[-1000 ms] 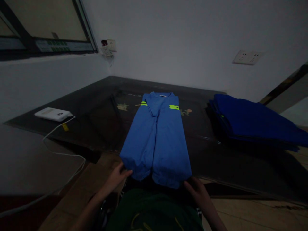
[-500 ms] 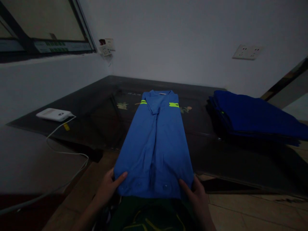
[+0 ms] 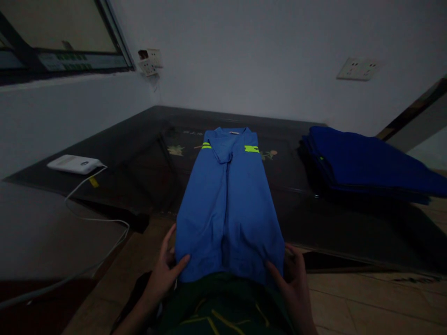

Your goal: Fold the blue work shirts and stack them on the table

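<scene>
A blue work jacket [image 3: 240, 200] with yellow-green stripes lies folded lengthwise on a dark table, its collar away from me. Its lower end hangs over the near table edge, against my body. My left hand [image 3: 169, 263] grips the lower left side, thumb on top and the other fingers partly hidden beneath. At the lower right side, my right hand [image 3: 291, 272] holds the cloth the same way, thumb above. A short piece of the jacket's cloth is folded down in a point below the collar.
Dark blue folded garments [image 3: 370, 160] are stacked on the table [image 3: 139, 139] at the right. A white device [image 3: 75, 164] with a cable lies at the left. Wall sockets [image 3: 356, 69] are at the back, and a window [image 3: 70, 37] is at the upper left.
The jacket's lower end has come closer against my body, and its button area is less visible. Both hands have shifted slightly right, still holding the sides. The view has moved a little.
</scene>
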The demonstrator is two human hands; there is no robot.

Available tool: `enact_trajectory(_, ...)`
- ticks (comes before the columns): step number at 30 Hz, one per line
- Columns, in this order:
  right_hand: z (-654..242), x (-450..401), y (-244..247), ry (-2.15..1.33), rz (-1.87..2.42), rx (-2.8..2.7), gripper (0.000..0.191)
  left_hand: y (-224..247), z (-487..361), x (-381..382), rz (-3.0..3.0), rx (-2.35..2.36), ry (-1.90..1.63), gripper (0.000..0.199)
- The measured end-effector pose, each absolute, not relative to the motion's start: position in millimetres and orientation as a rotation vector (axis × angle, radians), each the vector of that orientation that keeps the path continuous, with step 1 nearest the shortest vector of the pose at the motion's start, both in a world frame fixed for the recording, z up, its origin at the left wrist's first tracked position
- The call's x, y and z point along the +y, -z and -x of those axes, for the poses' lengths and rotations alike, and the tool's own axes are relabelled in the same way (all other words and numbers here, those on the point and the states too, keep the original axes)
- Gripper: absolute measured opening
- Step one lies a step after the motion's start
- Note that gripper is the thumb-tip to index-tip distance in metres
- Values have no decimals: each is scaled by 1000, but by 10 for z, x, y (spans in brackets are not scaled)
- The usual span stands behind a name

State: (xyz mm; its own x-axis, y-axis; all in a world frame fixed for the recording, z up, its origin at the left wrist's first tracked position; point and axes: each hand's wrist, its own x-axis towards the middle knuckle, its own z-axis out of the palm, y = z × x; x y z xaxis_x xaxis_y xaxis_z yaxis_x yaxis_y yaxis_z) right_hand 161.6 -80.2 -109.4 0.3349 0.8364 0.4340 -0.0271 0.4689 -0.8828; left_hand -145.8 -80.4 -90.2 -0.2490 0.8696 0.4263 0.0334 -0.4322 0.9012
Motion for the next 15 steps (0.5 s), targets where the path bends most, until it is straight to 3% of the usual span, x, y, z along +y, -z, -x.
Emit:
enact_trajectory(3,-1725,-816,1189,-532,883,-1140,45,933,1613,-797,-1505,1173,-1794,60)
enact_trajectory(6,-1907,-773,1170,-273,845,-1473,30,836,1755,-801,-1908,1214,-1611,36)
enact_trajectory(10,-2058,-670,978,183,645,-1862,40,629,1837,-769,-2478,1071,-1368,33)
enact_trajectory(15,-2084,-645,727,623,531,-1835,33,433,1824,-768,-2884,924,-1604,30)
